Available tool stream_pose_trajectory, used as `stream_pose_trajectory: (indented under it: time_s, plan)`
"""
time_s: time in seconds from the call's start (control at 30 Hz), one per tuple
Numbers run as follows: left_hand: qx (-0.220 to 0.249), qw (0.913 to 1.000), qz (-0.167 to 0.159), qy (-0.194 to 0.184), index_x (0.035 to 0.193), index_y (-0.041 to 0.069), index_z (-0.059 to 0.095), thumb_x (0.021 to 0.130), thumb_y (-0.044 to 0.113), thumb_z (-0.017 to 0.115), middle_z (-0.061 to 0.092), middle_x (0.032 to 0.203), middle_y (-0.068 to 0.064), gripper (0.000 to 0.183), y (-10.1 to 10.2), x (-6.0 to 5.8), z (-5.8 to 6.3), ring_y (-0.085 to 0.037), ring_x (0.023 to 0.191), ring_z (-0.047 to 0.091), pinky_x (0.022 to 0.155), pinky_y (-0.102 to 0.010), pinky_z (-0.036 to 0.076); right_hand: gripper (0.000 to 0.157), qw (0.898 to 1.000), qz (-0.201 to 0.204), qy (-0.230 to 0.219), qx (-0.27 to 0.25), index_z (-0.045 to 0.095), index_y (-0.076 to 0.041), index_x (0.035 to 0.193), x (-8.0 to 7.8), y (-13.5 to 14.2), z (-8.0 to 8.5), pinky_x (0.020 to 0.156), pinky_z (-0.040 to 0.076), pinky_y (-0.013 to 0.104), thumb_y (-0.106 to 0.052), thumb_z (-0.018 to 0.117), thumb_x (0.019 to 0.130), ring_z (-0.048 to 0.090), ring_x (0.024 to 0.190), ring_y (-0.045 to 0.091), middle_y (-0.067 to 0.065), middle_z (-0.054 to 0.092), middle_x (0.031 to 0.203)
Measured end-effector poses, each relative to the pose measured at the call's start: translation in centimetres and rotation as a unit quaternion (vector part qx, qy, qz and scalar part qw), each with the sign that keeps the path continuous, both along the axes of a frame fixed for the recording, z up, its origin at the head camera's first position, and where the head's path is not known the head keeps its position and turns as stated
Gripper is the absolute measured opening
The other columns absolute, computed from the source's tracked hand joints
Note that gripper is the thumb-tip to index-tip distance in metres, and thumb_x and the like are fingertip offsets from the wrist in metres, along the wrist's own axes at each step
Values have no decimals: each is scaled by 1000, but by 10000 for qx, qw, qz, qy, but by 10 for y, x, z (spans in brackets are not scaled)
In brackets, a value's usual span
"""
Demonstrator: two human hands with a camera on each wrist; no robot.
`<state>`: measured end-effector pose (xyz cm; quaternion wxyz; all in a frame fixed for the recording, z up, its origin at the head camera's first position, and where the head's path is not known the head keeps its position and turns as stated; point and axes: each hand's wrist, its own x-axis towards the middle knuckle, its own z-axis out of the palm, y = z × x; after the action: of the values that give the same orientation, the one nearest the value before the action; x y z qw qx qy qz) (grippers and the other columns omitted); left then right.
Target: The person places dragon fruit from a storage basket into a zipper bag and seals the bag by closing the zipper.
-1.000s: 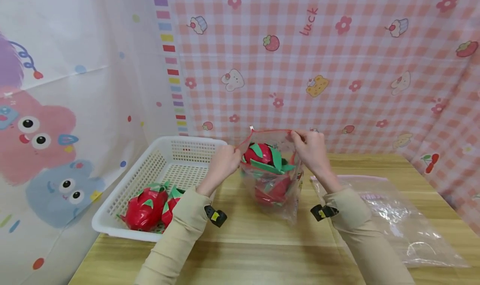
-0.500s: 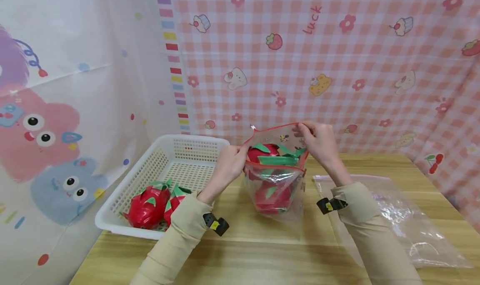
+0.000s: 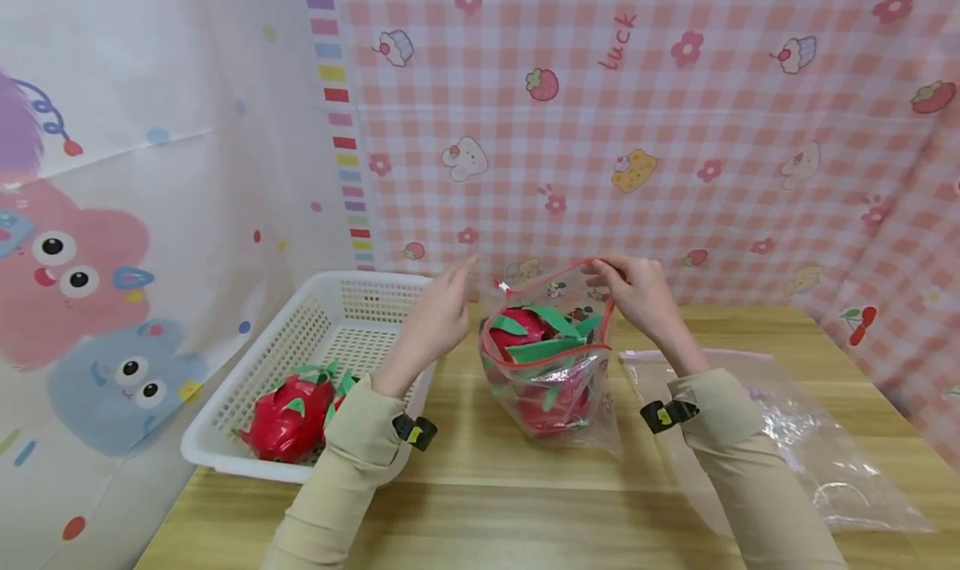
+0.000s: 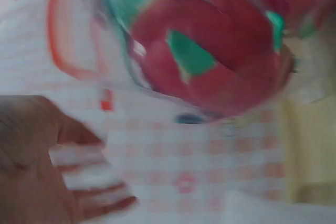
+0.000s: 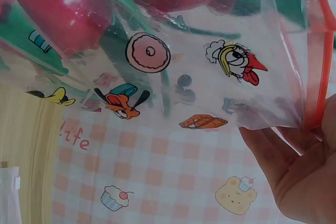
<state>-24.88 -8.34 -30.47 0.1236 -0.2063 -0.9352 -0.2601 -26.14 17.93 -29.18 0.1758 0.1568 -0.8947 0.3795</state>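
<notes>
A clear zip bag (image 3: 551,378) with a red zip rim and cartoon prints stands on the table, its mouth spread. Inside it are red dragon fruits (image 3: 543,407) with green leaf tips. My right hand (image 3: 637,295) pinches the bag's rim at the back right corner; the right wrist view shows thumb and fingers at the red strip. Apart from the bag, to its left, my left hand (image 3: 435,324) hovers near the basket's right side. Its fingers are extended and hold nothing; in the left wrist view they look spread and blurred beside the bag.
A white perforated basket (image 3: 225,370) on the left holds dragon fruits (image 3: 288,416), one partly behind my left forearm. Another clear zip bag (image 3: 810,445) lies flat on the right, partly under my right forearm. Behind the wooden table (image 3: 517,512) hangs a checked cloth (image 3: 555,153).
My left hand has let go of the bag's left rim and moved left toward the basket. The bag's mouth is wider than a second ago, with my right hand still gripping it.
</notes>
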Motion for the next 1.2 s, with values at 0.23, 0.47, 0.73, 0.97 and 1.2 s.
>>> stream_pose_trajectory:
  time_s: [0.23, 0.47, 0.73, 0.97, 1.2]
  plan:
    - [713, 9865, -1249, 787, 101, 3, 63, 90, 12, 62, 69, 105, -12, 14, 3, -23, -20, -26, 98, 66, 84, -36, 54, 33, 9986, -219, 474, 9, 72, 0, 105, 4, 1, -1, 54, 46, 18, -27, 55, 96, 70, 76, 29, 21, 73, 93]
    - [1371, 9790, -800, 1280, 95, -1, 55, 95, 11, 55, 70, 78, -15, 11, 4, -25, -29, -15, 50, 53, 48, -19, 38, 32, 9893, -637, 898, 955, 73, -3, 103, 42, 9, -5, 60, 53, 40, -30, 58, 94, 68, 63, 27, 16, 74, 85]
    - [1629, 9766, -562, 1288, 93, 1, 54, 96, 12, 54, 68, 72, -13, 11, 6, -22, -31, -18, 51, 59, 46, -20, 38, 25, 9852, 644, 141, 1580, 70, -8, 109, 86, 14, -20, 69, 58, 38, -20, 68, 87, 71, 90, 29, 13, 73, 104]
    - [1654, 9727, -325, 1594, 92, -1, 56, 93, 12, 58, 68, 71, -15, 14, 1, -23, -28, -15, 47, 48, 45, -21, 31, 4, 9763, 130, 1614, 1433, 74, -1, 79, 69, 16, -23, 54, 57, 33, -5, 74, 78, 71, 62, 23, 13, 73, 74]
    - [1787, 9607, 50, 2123, 89, -2, 59, 88, 12, 64, 71, 71, -14, 15, -6, -22, -20, -19, 53, 60, 47, -25, 38, 6, 9667, -845, 2168, 1062, 73, 3, 74, 52, 43, -2, 46, 46, 19, -2, 76, 76, 67, 54, 27, 18, 70, 66]
